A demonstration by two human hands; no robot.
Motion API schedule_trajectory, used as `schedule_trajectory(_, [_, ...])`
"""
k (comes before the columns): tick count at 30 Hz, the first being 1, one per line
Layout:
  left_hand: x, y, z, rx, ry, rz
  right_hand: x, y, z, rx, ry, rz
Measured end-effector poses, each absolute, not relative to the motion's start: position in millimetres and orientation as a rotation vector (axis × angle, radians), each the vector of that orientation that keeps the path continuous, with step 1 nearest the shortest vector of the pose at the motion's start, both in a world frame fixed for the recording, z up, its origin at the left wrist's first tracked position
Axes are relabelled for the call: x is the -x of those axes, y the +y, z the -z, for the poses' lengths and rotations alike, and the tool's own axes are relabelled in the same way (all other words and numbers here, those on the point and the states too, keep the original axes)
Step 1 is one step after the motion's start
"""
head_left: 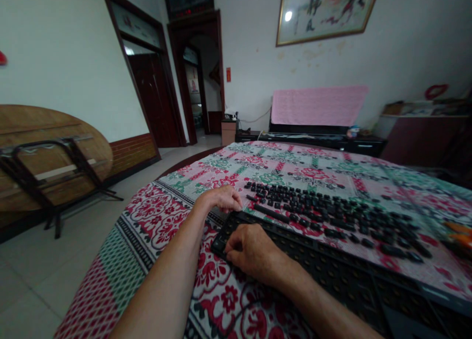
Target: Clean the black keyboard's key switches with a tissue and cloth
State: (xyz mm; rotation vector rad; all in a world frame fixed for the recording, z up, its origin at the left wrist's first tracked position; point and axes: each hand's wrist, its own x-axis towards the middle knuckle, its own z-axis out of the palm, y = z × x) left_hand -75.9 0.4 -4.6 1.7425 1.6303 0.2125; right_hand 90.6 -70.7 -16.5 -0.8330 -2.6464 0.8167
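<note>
A black keyboard (332,272) with its keycaps off lies slantwise on the cloth, showing rows of bare key sockets. At its far left corner is my left hand (223,199), fingers curled down and closed against the frame's edge. My right hand (254,248) rests over the keyboard's left end, thumb and fingers pinched together at the sockets. Whatever is between those fingertips is hidden. Loose black keycaps (313,204) are spread beyond the keyboard, among them a long space bar (272,213) close to its far edge.
A patterned red, green and white tablecloth (162,209) covers the table. Something orange (460,236), blurred, lies at the right edge. A folded round table (55,157) leans on the left wall. Behind stands a low cabinet (313,141) with a pink cloth (319,105) above it.
</note>
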Motion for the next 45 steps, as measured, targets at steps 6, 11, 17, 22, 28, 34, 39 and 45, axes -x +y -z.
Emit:
schedule_trajectory(6, [78,3,9,-1.749,1.621,-0.231,-88,-74,16,0.907,-2.637,-0.783])
schedule_trajectory(11, [77,3,8,-1.741,1.646,-0.213,-89,-74,17,0.968,-2.592,-0.792])
schedule_trajectory(17, [77,3,8,-1.75,1.636,-0.215,-88,-74,15,0.95,-2.637,-0.802])
schedule_trajectory(22, [78,3,8,-1.747,1.629,-0.208,-88,-74,11,0.907,-2.669,-0.793])
schedule_trajectory(28, [79,4,10,-1.757,1.623,-0.22,-89,-75,11,0.94,-2.63,-0.792])
schedule_trajectory(34, [78,5,10,-1.752,1.632,-0.214,-84,-78,9,0.966,-2.715,-0.672])
schedule_trajectory(39, [79,5,12,-1.77,1.611,-0.227,-86,-78,4,0.893,-2.806,-0.618])
schedule_trajectory(45, [78,3,10,-1.761,1.654,-0.217,-87,-74,3,0.845,-2.809,-0.649])
